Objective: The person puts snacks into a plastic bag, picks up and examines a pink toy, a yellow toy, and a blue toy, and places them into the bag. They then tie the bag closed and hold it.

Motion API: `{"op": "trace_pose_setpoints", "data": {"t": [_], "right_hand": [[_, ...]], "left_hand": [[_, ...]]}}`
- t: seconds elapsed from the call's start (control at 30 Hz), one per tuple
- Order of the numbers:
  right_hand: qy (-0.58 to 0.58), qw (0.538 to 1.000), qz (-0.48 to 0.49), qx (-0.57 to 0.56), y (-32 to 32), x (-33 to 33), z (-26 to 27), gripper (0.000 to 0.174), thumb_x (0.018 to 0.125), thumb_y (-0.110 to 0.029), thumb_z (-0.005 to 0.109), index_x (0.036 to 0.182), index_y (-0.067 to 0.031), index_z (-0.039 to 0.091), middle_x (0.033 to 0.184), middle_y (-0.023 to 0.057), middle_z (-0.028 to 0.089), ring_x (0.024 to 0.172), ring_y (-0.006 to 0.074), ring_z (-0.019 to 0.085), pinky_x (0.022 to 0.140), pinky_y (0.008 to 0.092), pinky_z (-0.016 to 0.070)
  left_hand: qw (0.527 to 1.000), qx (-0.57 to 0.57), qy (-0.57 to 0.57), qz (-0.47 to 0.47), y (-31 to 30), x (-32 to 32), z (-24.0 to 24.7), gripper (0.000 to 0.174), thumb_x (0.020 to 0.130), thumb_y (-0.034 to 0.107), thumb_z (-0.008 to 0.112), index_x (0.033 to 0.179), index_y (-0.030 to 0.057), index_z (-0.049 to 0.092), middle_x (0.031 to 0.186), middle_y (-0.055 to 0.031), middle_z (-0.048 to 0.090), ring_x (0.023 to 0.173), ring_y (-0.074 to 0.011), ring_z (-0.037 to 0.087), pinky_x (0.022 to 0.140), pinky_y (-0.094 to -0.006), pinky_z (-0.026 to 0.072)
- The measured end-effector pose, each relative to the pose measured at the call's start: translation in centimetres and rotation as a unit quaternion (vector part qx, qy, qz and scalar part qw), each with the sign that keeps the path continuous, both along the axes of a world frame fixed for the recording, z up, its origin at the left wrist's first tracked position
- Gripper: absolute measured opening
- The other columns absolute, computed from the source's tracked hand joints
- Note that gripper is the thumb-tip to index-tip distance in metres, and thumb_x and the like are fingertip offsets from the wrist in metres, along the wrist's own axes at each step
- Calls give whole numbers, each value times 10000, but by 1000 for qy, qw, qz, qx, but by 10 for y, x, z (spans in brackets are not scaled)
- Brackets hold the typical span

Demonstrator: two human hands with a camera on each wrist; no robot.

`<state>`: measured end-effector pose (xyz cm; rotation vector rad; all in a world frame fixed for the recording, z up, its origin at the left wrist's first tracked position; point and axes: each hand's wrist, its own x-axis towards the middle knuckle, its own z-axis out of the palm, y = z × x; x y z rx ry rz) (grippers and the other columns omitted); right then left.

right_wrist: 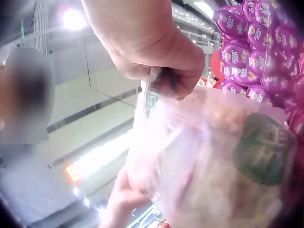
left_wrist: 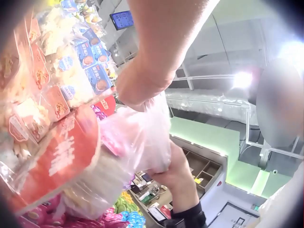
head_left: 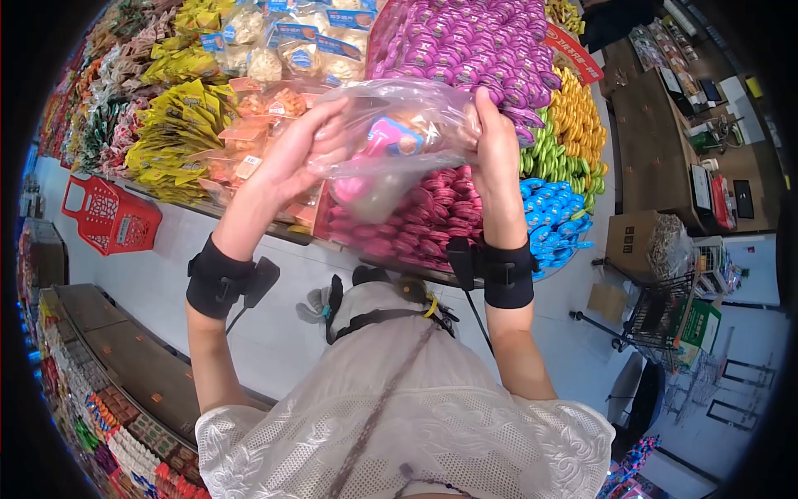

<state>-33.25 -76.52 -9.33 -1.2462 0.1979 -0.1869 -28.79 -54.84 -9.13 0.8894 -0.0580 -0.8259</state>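
Observation:
A clear plastic bag (head_left: 416,96) is stretched between both hands above the candy display. The left hand (head_left: 301,152) grips its left rim, and the right hand (head_left: 496,137) pinches the opposite side, thumb upward. Through the film show a pink packet (head_left: 366,162) and a packet with a blue label (head_left: 399,140). From the right wrist, the bag (right_wrist: 190,142) hangs below the curled fingers, with a dark green printed mark (right_wrist: 264,149) on its side. In the left wrist view, the bag (left_wrist: 152,128) falls in folds beneath the left hand (left_wrist: 142,85).
Purple (head_left: 465,50), dark pink (head_left: 424,216) and blue (head_left: 553,216) wrapped sweets fill the round display, with yellow packets (head_left: 183,125) to the left. A red basket (head_left: 112,216) stands on the floor at left. At right are a counter (head_left: 648,150), cardboard box (head_left: 630,241) and cart (head_left: 657,312).

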Motion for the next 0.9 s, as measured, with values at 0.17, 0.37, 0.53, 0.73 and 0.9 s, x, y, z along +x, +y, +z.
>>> {"op": "trace_pose_setpoints", "data": {"t": [0.17, 0.37, 0.53, 0.73, 0.9], "right_hand": [[-40, 981, 14, -189, -9, -1, -3, 306, 842, -292, 459, 693, -33, 525, 586, -20, 455, 561, 79, 426, 510, 216, 337], [-209, 815, -204, -501, -90, -12, -19, 208, 682, -45, 600, 875, -33, 524, 838, 72, 518, 760, 186, 489, 700, 289, 399], [-171, 762, -171, -600, -109, -7, -29, 254, 669, -50, 610, 914, -54, 545, 869, 90, 524, 840, 240, 477, 744, 319, 385], [-175, 760, -187, -598, -111, 4, -33, 173, 692, -71, 614, 849, -25, 560, 802, 107, 536, 782, 236, 499, 705, 311, 397], [-218, 844, -281, -401, -115, 2, -25, 134, 757, -98, 594, 845, -5, 551, 739, 59, 564, 644, 146, 521, 601, 252, 415]], "left_hand": [[999, -33, 33, 0, -3, 1, 0, 400, 864, 317, 391, 525, 119, 313, 418, 50, 214, 342, -57, 202, 330, -198, 171], [996, -84, 15, 36, -4, -4, 3, 263, 869, 271, 380, 749, 43, 434, 583, -9, 392, 522, -86, 370, 479, -199, 313], [990, -67, -2, 120, -5, -9, -2, 188, 865, 184, 407, 902, 7, 458, 677, -27, 458, 583, -102, 424, 531, -211, 368], [991, -62, -27, 117, -3, -15, -1, 158, 855, 161, 427, 901, 12, 458, 676, -14, 448, 592, -96, 420, 551, -210, 367], [991, -64, -36, 108, 0, -17, -5, 152, 854, 160, 428, 900, 18, 457, 670, -1, 414, 602, -90, 405, 557, -214, 358]]}}
